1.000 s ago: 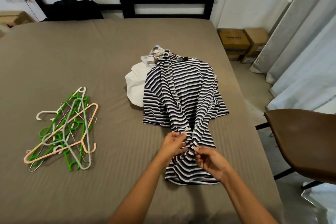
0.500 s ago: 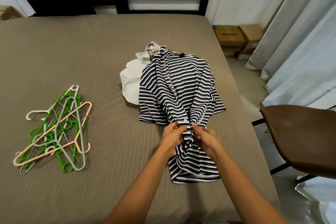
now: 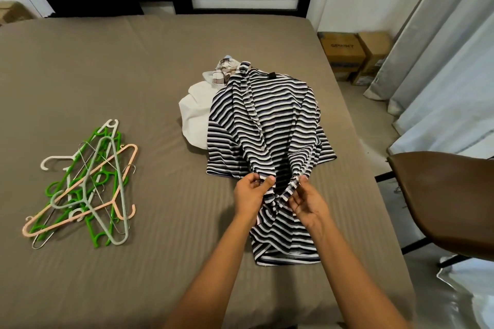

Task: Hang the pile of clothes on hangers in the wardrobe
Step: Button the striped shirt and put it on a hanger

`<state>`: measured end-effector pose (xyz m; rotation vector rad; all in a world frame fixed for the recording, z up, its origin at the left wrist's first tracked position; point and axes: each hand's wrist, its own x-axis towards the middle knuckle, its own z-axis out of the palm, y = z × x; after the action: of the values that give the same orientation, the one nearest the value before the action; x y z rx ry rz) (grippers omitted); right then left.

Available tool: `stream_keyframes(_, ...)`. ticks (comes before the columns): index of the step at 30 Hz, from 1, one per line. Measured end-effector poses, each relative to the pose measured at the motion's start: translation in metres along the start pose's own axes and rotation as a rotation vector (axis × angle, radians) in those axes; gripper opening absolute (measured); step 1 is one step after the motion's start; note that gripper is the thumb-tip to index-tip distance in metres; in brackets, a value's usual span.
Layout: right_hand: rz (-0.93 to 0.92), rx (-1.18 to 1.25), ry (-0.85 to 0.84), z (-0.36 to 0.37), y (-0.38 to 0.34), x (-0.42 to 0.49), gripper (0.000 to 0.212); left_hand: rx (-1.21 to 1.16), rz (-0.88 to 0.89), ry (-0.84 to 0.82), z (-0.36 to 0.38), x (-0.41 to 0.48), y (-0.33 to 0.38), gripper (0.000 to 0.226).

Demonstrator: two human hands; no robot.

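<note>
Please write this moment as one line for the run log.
left hand: pinches one front edge of striped shirt | right hand: pinches other front edge | other clothes: under striped shirt | hangers: heaped on bed, untouched

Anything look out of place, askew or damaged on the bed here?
Nothing damaged. The hangers lie tangled in a heap; the striped shirt, pinched by left hand and right hand, is bunched over a white garment.
</note>
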<state>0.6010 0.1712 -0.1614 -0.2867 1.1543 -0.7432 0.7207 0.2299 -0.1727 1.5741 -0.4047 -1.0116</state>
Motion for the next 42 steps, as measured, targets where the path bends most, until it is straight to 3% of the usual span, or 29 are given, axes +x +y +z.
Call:
stream_keyframes(4,0.104,0.117,0.003,-0.006,-0.002,0.006,0.008,-0.009,-0.001,-0.015,-0.001,0.002,-0.002,0.021)
stream_keyframes(11,0.186,-0.003,-0.076,0.0,-0.01,0.01,0.01,-0.054,-0.018,-0.051,-0.002,0.0,-0.007,0.026)
stream_keyframes(14,0.17,-0.063,-0.104,0.003,-0.015,0.009,0.024,-0.051,-0.008,-0.088,0.0,0.001,-0.006,0.025)
stream_keyframes(16,0.14,-0.068,-0.06,0.006,-0.018,0.006,0.014,-0.05,0.001,-0.11,0.0,0.002,-0.004,0.025)
stream_keyframes(20,0.108,0.068,0.12,0.003,-0.023,0.017,0.017,-0.018,0.006,-0.126,0.0,0.004,-0.002,0.024)
stream_keyframes(25,0.041,0.084,0.127,0.003,-0.024,0.02,0.014,-0.016,-0.015,-0.117,0.0,0.004,-0.004,0.022)
stream_keyframes(28,-0.022,0.053,0.146,0.004,-0.025,0.017,0.016,-0.023,-0.003,-0.125,0.0,0.003,-0.006,0.047)
stream_keyframes(31,-0.244,-0.231,0.298,0.0,-0.02,0.014,0.016,0.011,-0.016,-0.11,0.003,0.002,-0.01,0.064)
stream_keyframes(33,-0.664,-0.784,0.392,0.003,-0.013,0.0,0.009,0.024,-0.044,-0.099,0.005,0.001,-0.008,0.052)
stream_keyframes(34,-0.87,-1.003,0.346,0.006,-0.008,-0.007,0.01,0.026,-0.061,-0.097,0.006,0.001,-0.008,0.046)
stream_keyframes(36,-1.077,-1.218,0.249,0.009,0.001,-0.016,0.011,0.017,-0.083,-0.107,0.009,0.001,-0.009,0.031)
stream_keyframes(38,-1.075,-1.263,0.21,0.009,0.006,-0.018,0.011,0.011,-0.091,-0.11,0.012,-0.001,-0.007,0.015)
stream_keyframes(42,-0.948,-1.152,0.134,0.005,0.006,-0.023,0.016,0.082,-0.036,-0.1,0.013,0.001,-0.006,0.017)
